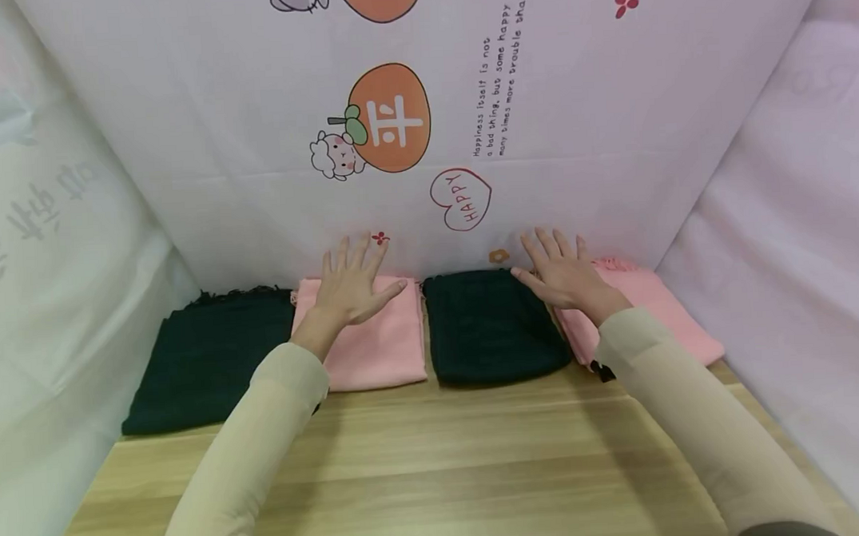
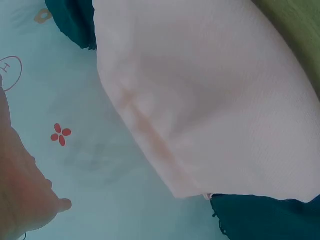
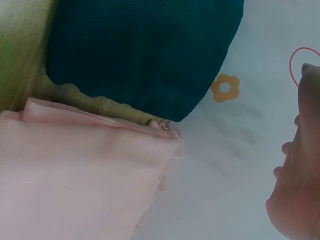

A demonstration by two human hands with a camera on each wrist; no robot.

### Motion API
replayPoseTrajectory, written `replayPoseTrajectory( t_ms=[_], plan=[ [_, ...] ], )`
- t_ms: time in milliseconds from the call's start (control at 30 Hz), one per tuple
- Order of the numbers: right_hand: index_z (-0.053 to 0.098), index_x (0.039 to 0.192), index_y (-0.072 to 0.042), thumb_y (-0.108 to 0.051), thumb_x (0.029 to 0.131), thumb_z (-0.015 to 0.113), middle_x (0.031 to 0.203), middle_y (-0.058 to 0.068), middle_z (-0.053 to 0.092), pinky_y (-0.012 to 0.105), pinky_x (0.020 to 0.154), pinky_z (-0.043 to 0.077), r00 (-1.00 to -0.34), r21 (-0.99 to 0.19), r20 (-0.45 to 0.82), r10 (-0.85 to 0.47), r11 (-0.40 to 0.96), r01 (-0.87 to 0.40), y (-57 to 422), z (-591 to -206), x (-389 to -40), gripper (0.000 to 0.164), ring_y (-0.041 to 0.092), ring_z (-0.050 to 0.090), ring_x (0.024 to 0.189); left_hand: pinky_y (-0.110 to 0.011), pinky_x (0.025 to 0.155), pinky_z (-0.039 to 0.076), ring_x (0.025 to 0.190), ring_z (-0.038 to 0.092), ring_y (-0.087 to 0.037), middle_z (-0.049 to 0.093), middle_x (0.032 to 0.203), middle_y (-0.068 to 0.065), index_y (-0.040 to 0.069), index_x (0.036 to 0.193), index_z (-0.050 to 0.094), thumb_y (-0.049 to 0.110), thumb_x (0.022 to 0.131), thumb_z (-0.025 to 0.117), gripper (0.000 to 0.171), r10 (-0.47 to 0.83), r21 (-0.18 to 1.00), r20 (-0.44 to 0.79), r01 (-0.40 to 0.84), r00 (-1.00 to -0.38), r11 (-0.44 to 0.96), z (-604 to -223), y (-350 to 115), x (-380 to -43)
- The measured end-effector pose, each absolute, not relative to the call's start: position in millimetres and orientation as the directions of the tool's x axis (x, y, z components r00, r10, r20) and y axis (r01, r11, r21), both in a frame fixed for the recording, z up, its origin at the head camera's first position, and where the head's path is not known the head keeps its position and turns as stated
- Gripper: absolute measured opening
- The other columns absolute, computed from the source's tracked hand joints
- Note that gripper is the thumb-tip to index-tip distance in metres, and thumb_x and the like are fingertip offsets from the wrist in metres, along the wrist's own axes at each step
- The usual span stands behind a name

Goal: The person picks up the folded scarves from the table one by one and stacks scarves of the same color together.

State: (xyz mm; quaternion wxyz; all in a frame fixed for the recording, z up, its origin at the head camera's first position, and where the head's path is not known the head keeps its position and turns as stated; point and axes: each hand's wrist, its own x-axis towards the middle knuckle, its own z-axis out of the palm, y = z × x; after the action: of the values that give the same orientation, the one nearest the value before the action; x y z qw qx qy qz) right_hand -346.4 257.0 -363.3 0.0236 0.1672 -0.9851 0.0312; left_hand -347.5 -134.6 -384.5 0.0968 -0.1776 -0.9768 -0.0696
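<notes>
From the head view we take the printed heart [image 1: 461, 199], lettered HAPPY on the white back panel [image 1: 573, 94], as our landmark. Four folded cloths lie in a row below it, on the wood-grained surface [image 1: 438, 475]. Farthest to the heart's left we see the left green cloth [image 1: 206, 362], dark and fringed along its far edge; then comes the left pink cloth [image 1: 379, 350], below and just left of the heart. The right green cloth [image 1: 497, 329] lies below and slightly right of it, and the right pink cloth [image 1: 662, 314] well to its right (a dark scrap [image 1: 603, 371], too small for us to make out, pokes from under that cloth's near edge).

Below and left of the heart, the left hand [image 1: 351, 291] is stretched out above the left pink cloth, fingers straight and spread wide, its grip holding nothing. Below and right of the heart, the right hand [image 1: 565, 274] is spread in the same way, its grip free too, near the far edges of the right green cloth and the right pink cloth. We cannot tell whether any fingertips touch the back panel.
</notes>
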Motion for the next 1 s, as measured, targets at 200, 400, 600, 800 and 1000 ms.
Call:
replayPoseTrajectory(
  t_ms=[200, 400, 600, 800, 1000],
  plan=[
    [0.010, 0.165, -0.010, -0.062, 0.106, 0.029, 0.170, 0.023, 0.006, 0.073, 0.116, -0.004, -0.935, -0.051, 0.068, -0.347, 0.935, -0.351, 256.5, -364.4, -341.5, 0.081, 0.050, 0.004, 0.153, -0.071, 0.119, 0.002, 0.155, 0.000, -0.045, 0.004, 0.172, -0.011, 0.023, 0.166, 0.017, 0.072, 0.098, 0.039, 0.087, 0.334, 0.123, 0.215, 0.365, -0.918, 0.923, -386.3, -131.8, -344.4],
    [0.010, 0.166, -0.011, -0.061, 0.106, 0.031, 0.170, 0.022, 0.007, 0.073, 0.117, 0.000, -0.930, -0.056, 0.071, -0.360, 0.930, -0.364, 258.5, -367.5, -337.0, 0.080, 0.050, 0.006, 0.153, -0.071, 0.119, 0.004, 0.155, 0.003, -0.044, 0.005, 0.172, -0.010, 0.025, 0.166, 0.015, 0.075, 0.097, 0.038, 0.089, 0.355, 0.121, 0.211, 0.384, -0.911, 0.915, -387.8, -128.0, -339.3],
    [0.005, 0.166, -0.012, -0.062, 0.106, 0.030, 0.170, 0.022, 0.006, 0.073, 0.118, 0.002, -0.921, -0.049, 0.064, -0.385, 0.920, -0.388, 260.0, -372.4, -334.5, 0.081, 0.051, 0.006, 0.153, -0.070, 0.120, 0.004, 0.156, 0.004, -0.043, 0.008, 0.172, -0.009, 0.028, 0.166, 0.010, 0.073, 0.097, 0.038, 0.087, 0.378, 0.099, 0.204, 0.403, -0.903, 0.910, -390.4, -123.1, -333.0],
    [0.007, 0.166, -0.011, -0.059, 0.107, 0.033, 0.169, 0.023, 0.008, 0.073, 0.118, 0.002, -0.911, -0.053, 0.056, -0.409, 0.910, -0.412, 260.1, -375.6, -329.6, 0.080, 0.051, 0.006, 0.153, -0.068, 0.121, 0.007, 0.155, 0.006, -0.043, 0.011, 0.172, -0.010, 0.026, 0.166, 0.018, 0.068, 0.098, 0.046, 0.085, 0.398, 0.124, 0.214, 0.429, -0.892, 0.895, -392.0, -117.3, -326.0],
    [0.008, 0.165, -0.010, -0.059, 0.107, 0.034, 0.169, 0.023, 0.006, 0.072, 0.118, -0.001, -0.911, -0.055, 0.042, -0.411, 0.909, -0.412, 259.7, -379.8, -326.9, 0.081, 0.050, 0.006, 0.153, -0.068, 0.121, 0.010, 0.156, 0.007, -0.042, 0.013, 0.171, -0.009, 0.026, 0.165, 0.021, 0.068, 0.097, 0.048, 0.084, 0.405, 0.148, 0.231, 0.443, -0.885, 0.884, -393.7, -112.9, -323.2]
  ],
)
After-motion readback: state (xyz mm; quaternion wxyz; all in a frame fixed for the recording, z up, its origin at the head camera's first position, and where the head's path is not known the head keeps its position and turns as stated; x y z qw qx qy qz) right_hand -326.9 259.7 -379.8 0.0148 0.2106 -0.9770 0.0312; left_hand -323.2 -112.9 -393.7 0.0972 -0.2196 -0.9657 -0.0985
